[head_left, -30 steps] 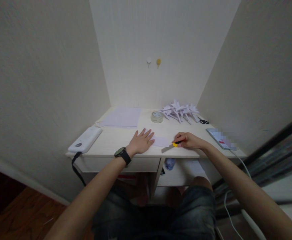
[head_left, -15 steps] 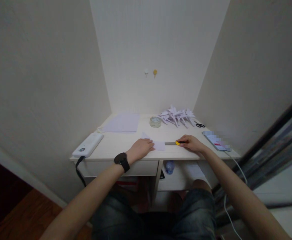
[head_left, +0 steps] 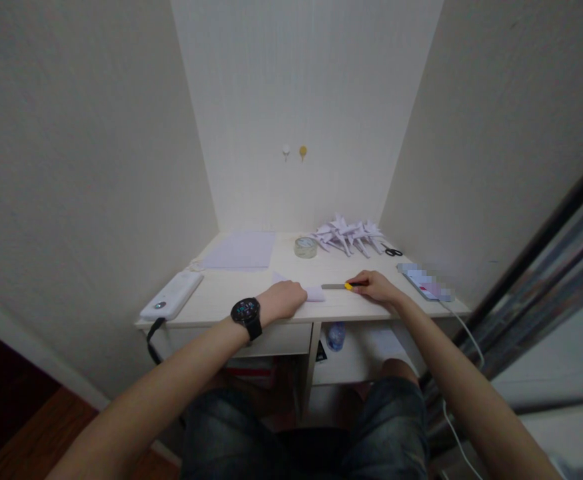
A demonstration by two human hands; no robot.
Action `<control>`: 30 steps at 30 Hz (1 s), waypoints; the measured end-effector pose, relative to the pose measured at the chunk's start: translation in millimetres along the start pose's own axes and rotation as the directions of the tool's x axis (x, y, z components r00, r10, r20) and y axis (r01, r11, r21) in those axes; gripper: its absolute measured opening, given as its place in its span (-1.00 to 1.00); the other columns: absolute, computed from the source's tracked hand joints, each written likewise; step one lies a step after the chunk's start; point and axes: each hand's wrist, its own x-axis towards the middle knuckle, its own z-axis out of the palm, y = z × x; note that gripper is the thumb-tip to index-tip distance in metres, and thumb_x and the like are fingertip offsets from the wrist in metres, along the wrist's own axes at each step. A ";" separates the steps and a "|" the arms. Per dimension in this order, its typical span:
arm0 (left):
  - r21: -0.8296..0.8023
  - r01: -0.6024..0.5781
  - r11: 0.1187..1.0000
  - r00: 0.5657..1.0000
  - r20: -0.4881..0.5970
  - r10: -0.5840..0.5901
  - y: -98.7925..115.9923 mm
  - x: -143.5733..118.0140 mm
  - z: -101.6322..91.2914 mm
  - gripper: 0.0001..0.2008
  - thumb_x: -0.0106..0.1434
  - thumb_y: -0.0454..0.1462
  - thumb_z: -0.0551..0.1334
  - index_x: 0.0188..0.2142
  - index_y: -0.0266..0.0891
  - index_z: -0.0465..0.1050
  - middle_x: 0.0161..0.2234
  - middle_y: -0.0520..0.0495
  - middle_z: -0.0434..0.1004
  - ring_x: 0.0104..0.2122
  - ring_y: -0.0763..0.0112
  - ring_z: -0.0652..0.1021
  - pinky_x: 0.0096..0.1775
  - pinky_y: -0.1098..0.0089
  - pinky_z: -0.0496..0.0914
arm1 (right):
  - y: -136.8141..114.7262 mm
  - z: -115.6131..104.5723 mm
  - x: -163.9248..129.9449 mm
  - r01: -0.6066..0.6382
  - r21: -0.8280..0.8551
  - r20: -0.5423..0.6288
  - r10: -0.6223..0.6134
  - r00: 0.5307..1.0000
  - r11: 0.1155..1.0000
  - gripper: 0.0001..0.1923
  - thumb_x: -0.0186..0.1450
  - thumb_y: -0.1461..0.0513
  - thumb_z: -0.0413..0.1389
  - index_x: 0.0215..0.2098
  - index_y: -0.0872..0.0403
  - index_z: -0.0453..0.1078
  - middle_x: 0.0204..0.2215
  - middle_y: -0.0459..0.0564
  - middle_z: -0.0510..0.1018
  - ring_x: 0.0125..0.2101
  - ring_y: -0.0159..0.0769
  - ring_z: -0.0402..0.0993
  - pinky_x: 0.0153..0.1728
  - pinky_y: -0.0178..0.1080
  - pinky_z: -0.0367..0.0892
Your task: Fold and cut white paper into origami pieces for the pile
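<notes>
My left hand [head_left: 285, 299], with a black watch on the wrist, is curled over a small piece of pale paper [head_left: 314, 293] near the front edge of the white desk [head_left: 241, 293], lifting its far corner. My right hand [head_left: 377, 287] holds a yellow-and-silver utility knife [head_left: 340, 286] by its handle, the blade end lying flat on the desk and pointing left toward the paper.
A stack of pale paper sheets [head_left: 241, 250] lies at the back left. A tape roll [head_left: 305, 247], a heap of folded paper shapes [head_left: 347, 235] and black scissors [head_left: 394, 252] sit at the back. A white power bank [head_left: 171, 296] lies left, a phone [head_left: 425, 281] with cable right.
My left hand went from flat on the paper to curled, lifting the paper's corner. The knife swung from slanting toward me to lying level, pointing left. The camera tilted slightly.
</notes>
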 end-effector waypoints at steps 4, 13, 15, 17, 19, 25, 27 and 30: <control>-0.004 0.093 0.996 0.989 -0.118 -0.093 -3.1 0.7 0.0 -0.70 0.33 -0.39 0.05 -0.25 -0.35 0.58 -0.31 -0.36 0.62 -0.23 0.05 0.62 -0.20 0.19 0.42 | -1.8 -0.4 0.1 -0.006 -0.064 0.005 0.006 1.000 0.998 -0.68 0.19 0.22 0.19 -0.09 0.07 0.60 -0.17 0.08 0.64 -0.18 -0.16 0.54 -0.08 -0.18 0.39; -0.989 -0.147 0.024 0.391 -0.081 -0.917 -20.2 13.3 20.5 -0.78 0.24 -0.18 0.26 -0.37 -0.32 0.52 -0.46 -0.05 0.57 -0.46 0.39 0.51 -0.41 0.44 0.34 | -27.3 16.6 -3.6 -0.212 -0.438 -0.192 0.139 0.971 0.874 -0.63 0.35 0.17 0.05 0.06 0.04 0.53 -0.08 0.14 0.56 -0.12 -0.15 0.48 -0.12 -0.25 0.28; -0.907 -0.337 -0.255 0.398 0.108 -0.911 -18.3 16.9 28.5 -0.81 0.19 -0.22 0.31 -0.44 -0.32 0.44 -0.53 0.02 0.48 -0.54 0.49 0.45 -0.46 0.49 0.32 | -37.1 23.8 -4.0 -0.236 -0.430 -0.223 0.150 0.963 0.871 -0.62 0.36 0.15 0.05 0.08 0.03 0.51 -0.07 0.14 0.55 -0.13 -0.15 0.48 -0.15 -0.26 0.26; -0.816 -0.429 -0.388 0.396 0.216 -0.893 -15.6 19.2 34.7 -0.83 0.18 -0.29 0.33 -0.47 -0.30 0.39 -0.55 0.07 0.43 -0.56 0.56 0.43 -0.45 0.52 0.33 | -48.2 30.6 -3.8 -0.228 -0.402 -0.221 0.148 0.964 0.887 -0.61 0.35 0.13 0.06 0.08 0.03 0.51 -0.07 0.13 0.54 -0.14 -0.16 0.48 -0.16 -0.27 0.24; -0.780 -0.441 -0.444 0.389 0.280 -0.878 -12.5 20.4 38.8 -0.84 0.22 -0.36 0.29 -0.46 -0.29 0.36 -0.53 0.08 0.42 -0.56 0.59 0.43 -0.42 0.54 0.37 | -59.1 36.2 -3.2 -0.214 -0.368 -0.212 0.143 0.967 0.905 -0.61 0.35 0.12 0.07 0.08 0.03 0.51 -0.07 0.12 0.54 -0.14 -0.17 0.48 -0.16 -0.28 0.23; -0.772 -0.337 -0.539 0.535 0.314 -0.784 2.0 17.1 39.2 -0.80 0.14 -0.60 0.18 -0.45 -0.34 0.41 -0.41 -0.12 0.56 -0.40 0.45 0.56 -0.23 0.41 0.49 | -76.4 43.2 0.6 -0.176 -0.340 -0.194 0.114 0.974 0.924 -0.61 0.36 0.15 0.04 0.08 0.02 0.51 -0.11 0.14 0.54 -0.15 -0.18 0.46 -0.18 -0.28 0.22; -0.769 -0.298 -0.565 0.607 0.305 -0.734 8.2 11.9 38.1 -0.76 0.03 -0.65 0.20 -0.45 -0.36 0.44 -0.36 -0.17 0.59 -0.33 0.39 0.59 -0.16 0.37 0.49 | -76.1 42.3 2.1 -0.172 -0.351 -0.178 0.115 0.977 0.920 -0.62 0.36 0.15 0.04 0.08 0.02 0.51 -0.10 0.14 0.55 -0.17 -0.18 0.46 -0.21 -0.29 0.21; -0.838 -0.221 -0.498 0.705 0.215 -0.676 16.5 0.8 38.8 -0.72 -0.09 -0.63 0.27 -0.40 -0.34 0.49 -0.31 -0.16 0.62 -0.31 0.34 0.60 -0.16 0.35 0.48 | -73.1 39.1 3.3 -0.161 -0.379 -0.158 0.108 0.981 0.911 -0.63 0.37 0.14 0.03 0.04 0.01 0.53 -0.12 0.15 0.55 -0.19 -0.18 0.47 -0.23 -0.29 0.21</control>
